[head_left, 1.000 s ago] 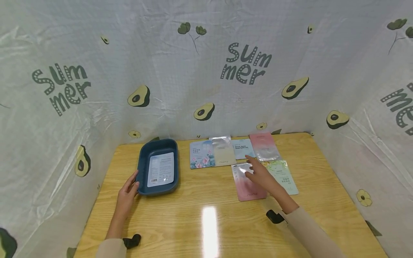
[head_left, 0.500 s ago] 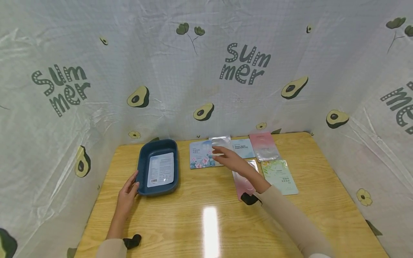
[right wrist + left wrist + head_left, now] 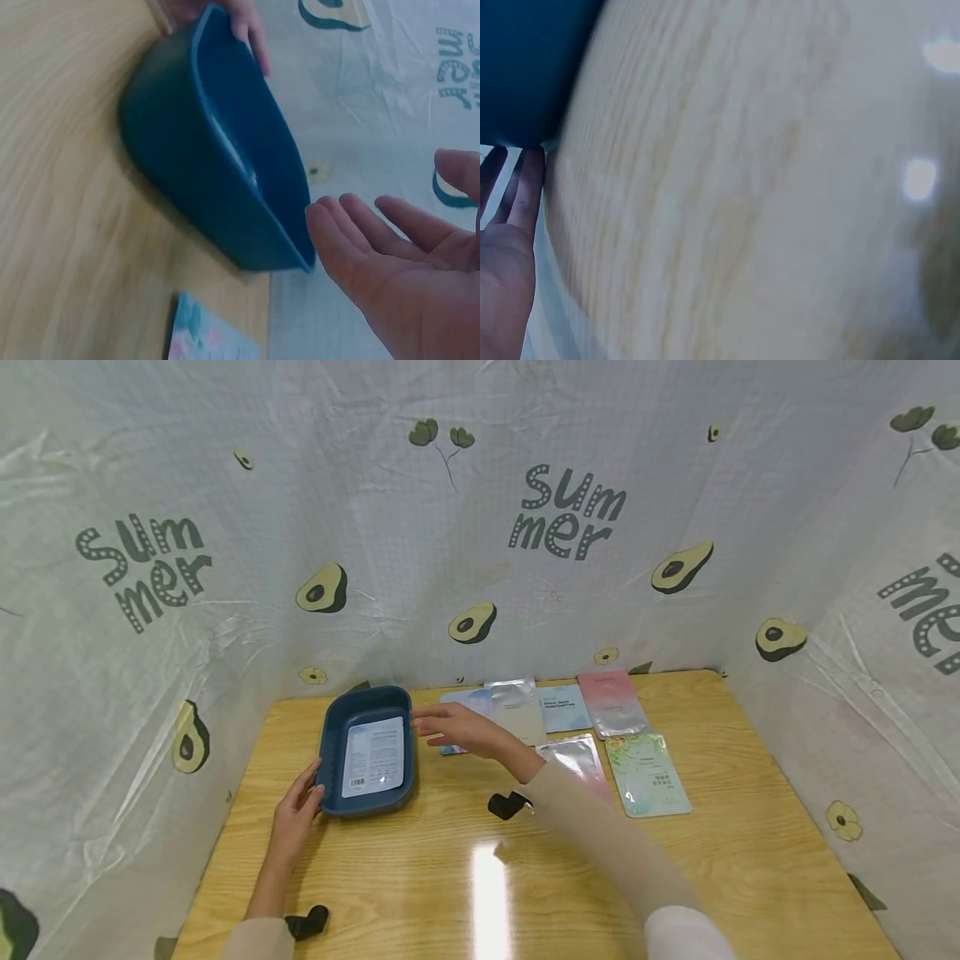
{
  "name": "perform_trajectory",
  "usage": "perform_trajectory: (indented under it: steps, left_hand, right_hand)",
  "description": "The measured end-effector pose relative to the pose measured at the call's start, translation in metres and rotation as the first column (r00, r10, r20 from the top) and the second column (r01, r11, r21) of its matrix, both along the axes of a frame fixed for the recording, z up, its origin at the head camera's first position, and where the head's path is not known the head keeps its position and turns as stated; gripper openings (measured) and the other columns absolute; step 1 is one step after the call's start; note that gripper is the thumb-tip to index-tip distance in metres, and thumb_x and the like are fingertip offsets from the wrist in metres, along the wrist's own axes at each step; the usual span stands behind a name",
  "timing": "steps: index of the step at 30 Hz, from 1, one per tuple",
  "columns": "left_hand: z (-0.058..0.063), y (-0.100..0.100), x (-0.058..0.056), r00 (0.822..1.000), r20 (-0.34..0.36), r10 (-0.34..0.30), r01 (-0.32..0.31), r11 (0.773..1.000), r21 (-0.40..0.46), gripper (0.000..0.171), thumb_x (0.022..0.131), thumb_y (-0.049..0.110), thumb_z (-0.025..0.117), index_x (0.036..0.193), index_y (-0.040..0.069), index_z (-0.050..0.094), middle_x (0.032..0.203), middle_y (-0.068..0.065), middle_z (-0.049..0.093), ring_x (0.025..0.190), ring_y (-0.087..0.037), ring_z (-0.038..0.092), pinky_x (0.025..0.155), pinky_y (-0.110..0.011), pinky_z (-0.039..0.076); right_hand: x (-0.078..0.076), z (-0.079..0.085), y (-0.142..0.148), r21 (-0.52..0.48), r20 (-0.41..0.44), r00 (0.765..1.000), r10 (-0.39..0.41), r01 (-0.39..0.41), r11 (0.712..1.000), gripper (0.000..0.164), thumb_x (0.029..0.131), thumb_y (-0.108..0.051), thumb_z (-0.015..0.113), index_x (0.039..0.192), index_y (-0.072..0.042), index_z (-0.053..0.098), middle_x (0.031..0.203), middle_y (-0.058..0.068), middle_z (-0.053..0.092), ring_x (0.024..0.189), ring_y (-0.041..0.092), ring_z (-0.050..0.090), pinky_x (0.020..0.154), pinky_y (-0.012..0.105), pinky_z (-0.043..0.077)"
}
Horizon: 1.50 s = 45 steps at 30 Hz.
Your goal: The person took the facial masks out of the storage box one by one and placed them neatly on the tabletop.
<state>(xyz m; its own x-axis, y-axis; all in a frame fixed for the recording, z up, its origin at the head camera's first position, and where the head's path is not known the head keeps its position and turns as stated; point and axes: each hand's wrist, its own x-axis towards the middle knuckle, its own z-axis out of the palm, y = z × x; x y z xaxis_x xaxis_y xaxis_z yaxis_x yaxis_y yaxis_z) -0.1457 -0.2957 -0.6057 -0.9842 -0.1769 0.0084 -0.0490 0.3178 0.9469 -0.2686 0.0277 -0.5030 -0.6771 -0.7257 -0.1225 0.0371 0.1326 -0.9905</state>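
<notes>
A dark blue plastic basin (image 3: 408,777) stands on the left of the table, with a pale blue-white sachet (image 3: 373,758) lying flat inside. My left hand (image 3: 294,806) touches the basin's left side near its front corner; in the left wrist view its fingers (image 3: 529,187) look fairly straight against the wall. My right hand (image 3: 465,731) hovers beside the basin's right rim, fingers extended and holding nothing. Beneath it lies a blue floral sachet (image 3: 471,700), partly hidden. The right wrist view shows the right hand's fingers (image 3: 379,232) spread near the basin's rim.
A cream-silver sachet (image 3: 517,714), a light blue one (image 3: 564,708) and a pink one (image 3: 613,702) lie along the back. In front are another pink sachet (image 3: 577,758), partly under the sleeve, and a green one (image 3: 648,777). A printed curtain (image 3: 390,568) encloses the table (image 3: 405,877).
My right hand has swept left, from above the front pink sachet, across the cream and floral ones, to the basin's right side. My left hand and the basin have stayed in place.
</notes>
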Motion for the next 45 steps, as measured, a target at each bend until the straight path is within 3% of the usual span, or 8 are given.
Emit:
perform_trajectory:
  steps: [7,13,16,21,25,29,33,45]
  left_hand:
    - [0.001,0.001,0.000,1.000,0.014,0.012,-0.012,1.000,0.000,0.051,0.109,0.025,0.049,0.159,0.022,0.039,0.161,-0.015,0.037,0.138,-0.023,0.044,0.087,-0.004,0.044]
    - [0.003,0.001,0.001,1.000,0.019,0.013,-0.013,1.000,-0.005,0.051,0.110,0.026,0.048,0.159,0.023,0.038,0.162,-0.014,0.036,0.141,-0.033,0.041,0.087,-0.004,0.043]
    - [0.002,0.000,0.000,1.000,0.013,0.011,-0.011,1.000,-0.003,0.051,0.109,0.026,0.048,0.159,0.022,0.038,0.161,-0.015,0.037,0.137,-0.023,0.045,0.087,-0.004,0.044]
    - [-0.002,-0.002,-0.001,1.000,-0.008,0.005,-0.005,1.000,0.013,0.050,0.109,0.026,0.050,0.158,0.020,0.040,0.159,-0.019,0.039,0.122,0.003,0.048,0.086,-0.006,0.046]
    - [-0.003,-0.002,-0.001,1.000,-0.021,-0.008,0.008,1.000,0.013,0.050,0.109,0.025,0.050,0.158,0.018,0.040,0.158,-0.021,0.039,0.118,0.009,0.048,0.086,-0.006,0.046]
    - [-0.004,-0.002,-0.002,0.999,-0.037,-0.017,0.017,1.000,0.007,0.050,0.109,0.023,0.050,0.158,0.017,0.040,0.158,-0.022,0.038,0.121,0.007,0.047,0.087,-0.006,0.046]
    - [-0.004,-0.002,-0.003,0.998,-0.051,-0.021,0.021,1.000,0.004,0.050,0.109,0.022,0.049,0.158,0.017,0.040,0.158,-0.022,0.038,0.123,0.004,0.047,0.088,-0.006,0.045]
    - [-0.006,-0.002,-0.003,0.999,-0.033,-0.013,0.014,1.000,0.018,0.050,0.109,0.024,0.049,0.158,0.018,0.040,0.159,-0.020,0.037,0.121,0.005,0.049,0.088,-0.005,0.045]
  right_hand:
    - [-0.001,-0.005,-0.049,0.082,0.044,0.999,0.002,-0.005,0.997,0.052,0.107,-0.026,0.054,0.152,-0.002,0.044,0.156,0.016,0.044,0.140,0.031,0.047,0.112,0.044,0.042]
    - [-0.003,-0.015,-0.079,0.263,-0.091,0.996,-0.015,0.038,0.964,0.049,0.105,-0.019,0.056,0.150,0.000,0.048,0.153,0.016,0.048,0.138,0.026,0.049,0.110,0.038,0.045]
    - [0.000,-0.015,-0.092,0.370,-0.177,0.984,-0.033,0.098,0.924,0.052,0.103,-0.018,0.059,0.151,-0.001,0.047,0.154,0.015,0.048,0.140,0.025,0.047,0.109,0.036,0.045]
    - [0.008,-0.016,-0.119,0.500,-0.183,0.972,-0.145,0.219,0.838,0.066,0.100,-0.023,0.064,0.157,-0.007,0.037,0.159,0.008,0.042,0.142,0.024,0.043,0.109,0.037,0.044]
    - [0.015,-0.025,-0.136,0.572,-0.174,0.951,-0.256,0.309,0.760,0.079,0.097,-0.026,0.068,0.161,-0.007,0.025,0.160,0.013,0.038,0.142,0.028,0.043,0.107,0.039,0.046]
    - [0.021,-0.039,-0.146,0.539,-0.183,0.896,-0.404,0.435,0.721,0.086,0.093,-0.023,0.074,0.161,-0.007,0.024,0.162,0.020,0.029,0.146,0.035,0.036,0.109,0.045,0.044]
    - [0.023,-0.049,-0.150,0.458,-0.175,0.848,-0.499,0.519,0.722,0.084,0.092,-0.019,0.076,0.160,-0.009,0.029,0.163,0.020,0.026,0.146,0.035,0.037,0.109,0.048,0.044]
    - [0.024,-0.059,-0.153,0.369,-0.208,0.804,-0.557,0.592,0.717,0.086,0.089,-0.027,0.081,0.157,-0.006,0.035,0.158,0.020,0.035,0.142,0.032,0.042,0.111,0.039,0.043]
